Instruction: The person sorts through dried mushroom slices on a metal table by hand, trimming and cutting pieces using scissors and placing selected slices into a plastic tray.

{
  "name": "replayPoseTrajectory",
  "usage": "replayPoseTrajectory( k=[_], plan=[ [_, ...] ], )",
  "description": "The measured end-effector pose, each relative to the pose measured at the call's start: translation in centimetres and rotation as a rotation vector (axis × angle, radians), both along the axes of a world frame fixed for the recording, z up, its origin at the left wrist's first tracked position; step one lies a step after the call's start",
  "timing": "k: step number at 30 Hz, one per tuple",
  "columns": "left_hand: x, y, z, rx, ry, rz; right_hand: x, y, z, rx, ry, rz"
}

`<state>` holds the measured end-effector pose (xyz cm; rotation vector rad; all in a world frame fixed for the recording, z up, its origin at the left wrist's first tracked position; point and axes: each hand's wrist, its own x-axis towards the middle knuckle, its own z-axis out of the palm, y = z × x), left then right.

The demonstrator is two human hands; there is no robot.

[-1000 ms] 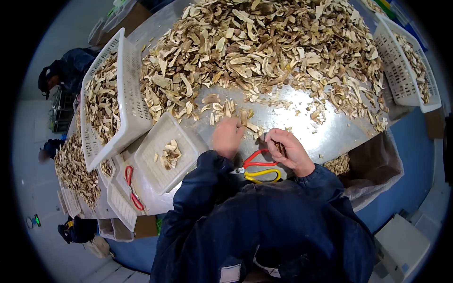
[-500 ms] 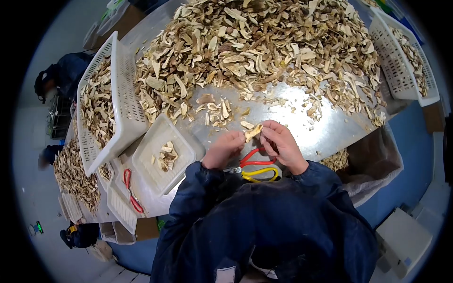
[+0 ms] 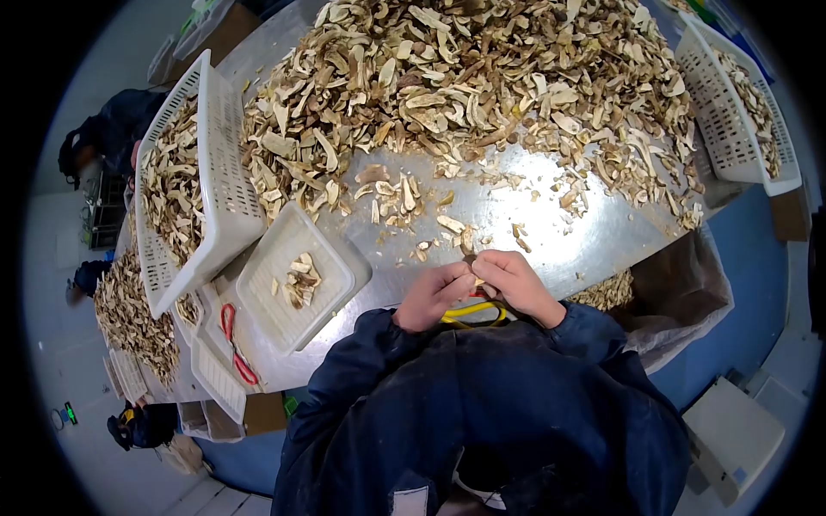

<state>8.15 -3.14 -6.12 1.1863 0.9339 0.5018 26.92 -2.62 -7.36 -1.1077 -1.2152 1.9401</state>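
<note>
My left hand [image 3: 437,295] and my right hand [image 3: 517,285] meet close to my body, fingertips pinched together on a dried mushroom slice [image 3: 479,281]. Only a small pale bit of it shows; the fingers hide the rest. Below them lie scissors with a yellow handle [image 3: 471,315], their red handle mostly covered. Just beyond my fingertips are loose mushroom pieces [image 3: 451,225] on the metal table [image 3: 397,273]. To the left stands a white plastic tray [image 3: 342,291] with a few mushroom slices [image 3: 300,280] in it.
A large heap of dried mushroom slices [image 3: 482,77] covers the far table. White baskets of slices stand left [image 3: 231,155] and right [image 3: 731,129]. Red-handled scissors [image 3: 229,331] lie left of the tray. A lined bin [image 3: 688,292] is at right. Other people [image 3: 129,129] are at the left.
Both hands have drawn nearer my body and closed together over the slice, covering the red handle. Small mushroom pieces now lie on the table beyond my hands.
</note>
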Motion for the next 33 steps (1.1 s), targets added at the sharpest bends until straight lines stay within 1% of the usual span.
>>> replayPoseTrajectory(
  k=[3, 6, 11, 14, 23, 26, 32, 33],
  plan=[
    [0.3, 0.0, 0.4, -0.096, -0.027, 0.015, 0.1, -0.2, -0.3, -0.09, 0.054, -0.025],
    [0.4, -0.1, -0.1, -0.064, -0.043, 0.006, 0.3, -0.1, -0.4, -0.122, 0.078, -0.022],
    [0.4, -0.3, -0.9, -0.127, -0.083, 0.05, 0.0, -0.3, -0.4, -0.138, 0.113, -0.045],
    [0.3, -0.3, -0.9, -0.146, -0.085, 0.046, -0.2, -0.6, -0.8, -0.225, 0.144, -0.09],
    [0.1, -0.1, -0.8, -0.187, -0.112, 0.051, -0.6, -0.8, -1.4, -0.328, 0.316, -0.147],
    [0.2, -0.2, -0.8, -0.234, -0.108, 0.072, -0.6, -0.8, -1.5, -0.431, 0.41, -0.155],
    [0.6, 0.1, -1.5, -0.371, -0.163, 0.109, -0.4, -0.6, -1.4, -0.432, 0.432, -0.175],
    [0.6, 0.1, -1.6, -0.382, -0.17, 0.115, -0.3, -0.7, -1.4, -0.369, 0.352, -0.184]
  ],
)
